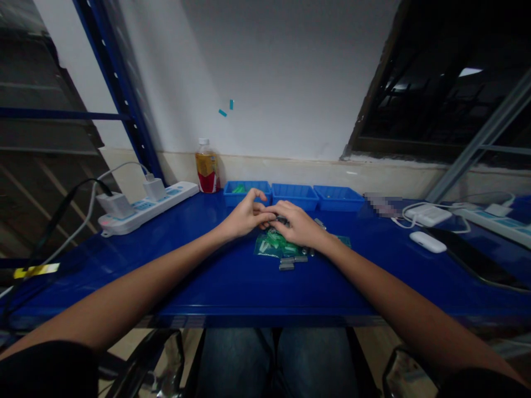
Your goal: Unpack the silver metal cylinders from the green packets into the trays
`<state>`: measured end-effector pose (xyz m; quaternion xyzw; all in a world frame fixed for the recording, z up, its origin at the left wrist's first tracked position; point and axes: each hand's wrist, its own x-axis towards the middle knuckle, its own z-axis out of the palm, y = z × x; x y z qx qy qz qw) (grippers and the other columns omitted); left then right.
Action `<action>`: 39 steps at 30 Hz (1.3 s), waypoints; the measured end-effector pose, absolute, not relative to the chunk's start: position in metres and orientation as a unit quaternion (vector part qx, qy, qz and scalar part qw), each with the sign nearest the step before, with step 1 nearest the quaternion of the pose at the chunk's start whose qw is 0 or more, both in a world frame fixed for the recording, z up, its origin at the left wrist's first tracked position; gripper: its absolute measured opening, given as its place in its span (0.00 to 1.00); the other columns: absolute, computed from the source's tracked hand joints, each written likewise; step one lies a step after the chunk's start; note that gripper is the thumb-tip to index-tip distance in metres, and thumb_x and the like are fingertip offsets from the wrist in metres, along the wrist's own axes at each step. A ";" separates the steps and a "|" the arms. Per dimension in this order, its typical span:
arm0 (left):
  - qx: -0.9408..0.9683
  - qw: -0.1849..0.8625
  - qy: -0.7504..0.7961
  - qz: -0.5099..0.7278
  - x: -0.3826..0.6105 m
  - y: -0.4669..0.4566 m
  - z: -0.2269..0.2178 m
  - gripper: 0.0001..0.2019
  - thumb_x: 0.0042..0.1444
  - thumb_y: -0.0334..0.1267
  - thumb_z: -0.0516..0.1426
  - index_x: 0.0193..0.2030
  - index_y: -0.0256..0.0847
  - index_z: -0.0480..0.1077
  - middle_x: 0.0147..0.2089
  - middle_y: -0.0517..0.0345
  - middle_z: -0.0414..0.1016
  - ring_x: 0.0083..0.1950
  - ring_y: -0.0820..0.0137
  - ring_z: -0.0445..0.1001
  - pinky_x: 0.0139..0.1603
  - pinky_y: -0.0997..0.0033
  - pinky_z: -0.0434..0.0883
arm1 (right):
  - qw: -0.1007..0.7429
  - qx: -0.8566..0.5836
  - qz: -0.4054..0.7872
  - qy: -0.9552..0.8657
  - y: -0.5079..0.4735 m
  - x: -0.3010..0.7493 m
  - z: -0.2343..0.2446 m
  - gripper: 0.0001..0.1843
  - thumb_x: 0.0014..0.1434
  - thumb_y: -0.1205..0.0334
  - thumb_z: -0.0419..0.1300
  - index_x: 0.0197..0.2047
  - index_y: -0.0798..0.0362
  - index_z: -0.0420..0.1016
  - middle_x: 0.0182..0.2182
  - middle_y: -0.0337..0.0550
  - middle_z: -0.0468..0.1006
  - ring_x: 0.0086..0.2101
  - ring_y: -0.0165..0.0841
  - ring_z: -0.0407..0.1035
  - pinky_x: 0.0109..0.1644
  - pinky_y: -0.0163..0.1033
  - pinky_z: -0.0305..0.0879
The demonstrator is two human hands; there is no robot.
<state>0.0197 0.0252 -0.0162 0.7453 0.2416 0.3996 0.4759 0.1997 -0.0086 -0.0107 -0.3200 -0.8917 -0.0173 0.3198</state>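
Note:
My left hand (248,214) and my right hand (295,222) meet above the middle of the blue table. A small dark piece (282,219) shows between the thumb and fingers of my right hand; its kind is too small to tell. The left fingertips are pinched together against the right ones, and what they hold is hidden. Beneath the hands lies a green plastic bag (265,251) with small green and pale pieces on it. Several short metallic cylinders (287,265) lie at its near edge, and others (319,223) beyond my right hand.
Three blue bins (295,194) line the wall, the left one holding something green. A drink bottle (207,170) and a power strip (153,209) stand left. To the right are a white earphone case (428,242), a dark phone (477,257), chargers and cables.

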 end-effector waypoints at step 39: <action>0.841 0.253 0.298 0.374 0.023 0.026 -0.017 0.15 0.61 0.44 0.49 0.39 0.35 0.71 0.33 0.54 0.76 0.34 0.70 0.73 0.37 0.71 0.69 | 0.364 -0.374 -0.131 -0.843 -0.002 0.216 -0.001 0.08 0.64 0.62 0.50 0.41 0.52 0.70 0.35 0.45 0.72 0.38 0.36 0.66 0.42 0.40 0.61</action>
